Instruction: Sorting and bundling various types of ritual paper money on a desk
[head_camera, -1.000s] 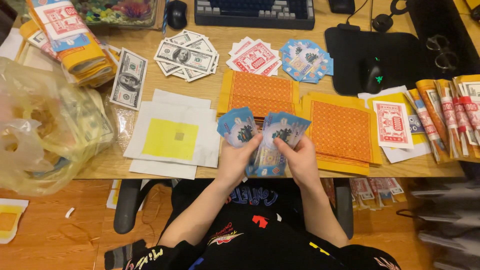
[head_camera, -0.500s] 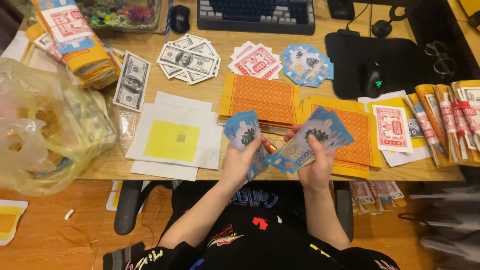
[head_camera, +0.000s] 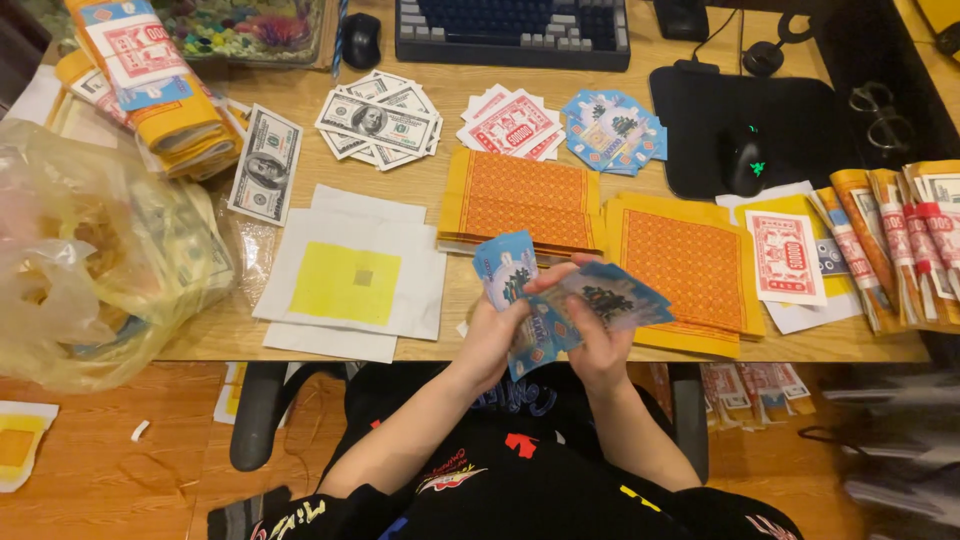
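Fanning blue notes (head_camera: 560, 300), both hands (head_camera: 545, 340)

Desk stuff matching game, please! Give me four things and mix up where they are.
Things:
1. blue notes
2. plastic bag
3. keyboard
4. black mouse

Places:
A. far edge of the desk
B. on the black pad
C. in both hands
D. left end of the desk

Pairs: 1-C, 2-D, 3-A, 4-B

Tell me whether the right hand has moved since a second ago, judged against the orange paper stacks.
Yes. The right hand has shifted right, away from the left hand, spreading the blue notes toward the right orange stack.
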